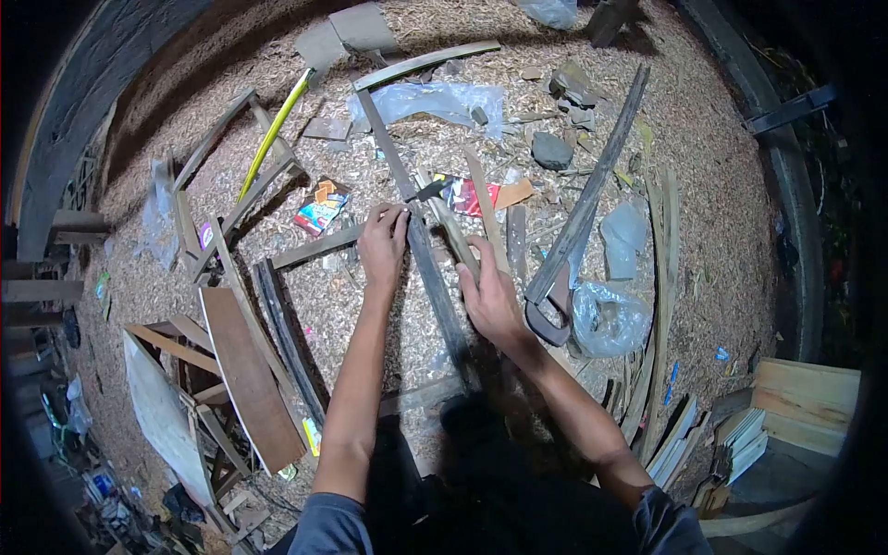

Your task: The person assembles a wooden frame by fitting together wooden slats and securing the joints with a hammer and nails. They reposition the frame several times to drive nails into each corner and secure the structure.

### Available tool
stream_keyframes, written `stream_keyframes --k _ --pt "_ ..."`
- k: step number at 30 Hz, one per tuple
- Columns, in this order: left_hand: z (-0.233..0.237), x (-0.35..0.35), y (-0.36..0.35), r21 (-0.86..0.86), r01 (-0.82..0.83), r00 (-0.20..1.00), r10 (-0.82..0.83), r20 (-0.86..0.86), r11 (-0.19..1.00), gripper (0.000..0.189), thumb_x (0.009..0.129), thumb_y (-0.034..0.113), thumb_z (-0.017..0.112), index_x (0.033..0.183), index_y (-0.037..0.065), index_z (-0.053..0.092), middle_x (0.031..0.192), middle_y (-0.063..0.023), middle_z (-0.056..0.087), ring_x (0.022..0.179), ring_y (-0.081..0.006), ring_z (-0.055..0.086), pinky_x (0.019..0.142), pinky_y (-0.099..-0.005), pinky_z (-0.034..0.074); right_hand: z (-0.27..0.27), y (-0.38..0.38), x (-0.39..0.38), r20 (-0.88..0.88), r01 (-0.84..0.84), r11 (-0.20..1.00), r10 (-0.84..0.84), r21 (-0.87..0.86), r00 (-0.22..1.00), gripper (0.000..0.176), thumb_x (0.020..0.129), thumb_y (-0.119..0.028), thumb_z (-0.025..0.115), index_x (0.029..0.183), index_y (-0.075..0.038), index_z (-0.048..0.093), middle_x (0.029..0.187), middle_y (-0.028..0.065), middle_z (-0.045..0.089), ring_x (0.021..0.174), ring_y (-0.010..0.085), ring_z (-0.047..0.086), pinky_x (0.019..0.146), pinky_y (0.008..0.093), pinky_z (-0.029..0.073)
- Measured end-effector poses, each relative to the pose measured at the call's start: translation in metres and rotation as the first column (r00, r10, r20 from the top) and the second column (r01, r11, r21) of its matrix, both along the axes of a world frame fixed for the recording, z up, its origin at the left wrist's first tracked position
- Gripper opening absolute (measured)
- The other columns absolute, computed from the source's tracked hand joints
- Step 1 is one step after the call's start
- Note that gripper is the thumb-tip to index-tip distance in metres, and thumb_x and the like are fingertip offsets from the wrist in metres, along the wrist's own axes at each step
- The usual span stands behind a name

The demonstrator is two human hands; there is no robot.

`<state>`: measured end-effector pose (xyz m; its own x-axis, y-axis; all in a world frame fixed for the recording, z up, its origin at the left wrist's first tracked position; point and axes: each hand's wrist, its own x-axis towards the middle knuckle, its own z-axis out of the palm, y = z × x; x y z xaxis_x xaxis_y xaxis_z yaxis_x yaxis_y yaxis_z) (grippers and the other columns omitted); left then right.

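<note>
My right hand is closed around the wooden handle of a hammer. The hammer's dark head rests over or just above a long grey wood strip that runs away from me. My left hand is at the strip's left edge, thumb and fingers pinched close to the hammer head. Whatever the left fingers hold is too small to make out. A shorter crosspiece meets the strip from the left, its end partly hidden by my left hand. Another curved wood piece lies across the strip's far end.
A handsaw lies to the right, beside a long dark strip. Clear plastic bags, a stone and coloured wrappers litter the wood shavings. On the left are a yellow strip, wooden frames and a brown board.
</note>
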<state>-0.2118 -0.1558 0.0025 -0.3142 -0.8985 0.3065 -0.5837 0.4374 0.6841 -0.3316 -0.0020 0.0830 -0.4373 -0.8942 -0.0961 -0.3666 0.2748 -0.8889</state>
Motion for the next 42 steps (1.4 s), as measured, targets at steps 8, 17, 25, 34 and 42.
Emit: stream_keyframes --k 8,17,25,34,42 --pt "-0.017 -0.005 -0.002 0.020 -0.056 0.998 0.056 0.010 0.998 0.018 0.089 0.021 0.064 0.099 0.008 0.072 0.100 -0.0091 0.065 0.082 -0.0324 0.066 0.072 -0.0398 0.051 -0.009 -0.020 -0.002 -0.240 -0.099 0.975 0.146 0.201 0.960 0.039 0.097 -0.019 0.048 0.133 -0.008 0.040 0.078 0.0304 0.063 0.075 0.0496 0.061 0.065 0.0572 0.046" --pt "-0.019 -0.010 -0.008 0.077 -0.066 0.995 0.060 0.077 0.995 0.019 0.086 0.021 0.066 0.100 0.010 0.073 0.100 -0.0087 0.064 0.080 -0.0336 0.066 0.071 -0.0422 0.051 -0.026 -0.022 0.001 -0.267 -0.089 0.990 0.115 0.107 0.957 0.044 0.098 -0.019 0.047 0.140 -0.009 0.041 0.081 0.0303 0.062 0.077 0.0483 0.062 0.067 0.0549 0.046" --pt "-0.011 -0.002 -0.016 0.080 0.029 0.993 -0.019 -0.115 0.996 0.017 0.087 0.016 0.066 0.096 0.005 0.074 0.093 -0.0134 0.066 0.080 -0.0320 0.066 0.073 -0.0373 0.050 -0.014 -0.023 -0.002 -0.202 -0.017 0.997 0.032 0.079 0.979 0.043 0.098 -0.018 0.048 0.139 -0.007 0.044 0.079 0.0314 0.062 0.077 0.0496 0.061 0.065 0.0544 0.044" --pt "0.000 0.003 -0.021 0.167 0.099 0.988 -0.078 -0.132 0.981 0.018 0.088 0.012 0.064 0.097 -0.002 0.072 0.092 -0.0150 0.066 0.081 -0.0281 0.065 0.075 -0.0342 0.049 -0.013 -0.021 -0.002 -0.101 -0.043 0.988 0.058 0.149 0.993 0.044 0.098 -0.016 0.048 0.140 -0.005 0.042 0.084 0.0334 0.062 0.084 0.0495 0.061 0.068 0.0529 0.046" --pt "-0.007 0.004 -0.018 0.136 0.068 0.985 -0.045 -0.165 0.988 0.017 0.088 0.011 0.064 0.097 -0.001 0.072 0.092 -0.0151 0.066 0.080 -0.0285 0.065 0.074 -0.0345 0.049 -0.016 -0.017 0.001 -0.091 -0.053 0.995 0.061 0.085 0.994 0.044 0.098 -0.016 0.048 0.139 -0.004 0.042 0.089 0.0334 0.063 0.089 0.0488 0.061 0.071 0.0516 0.047"
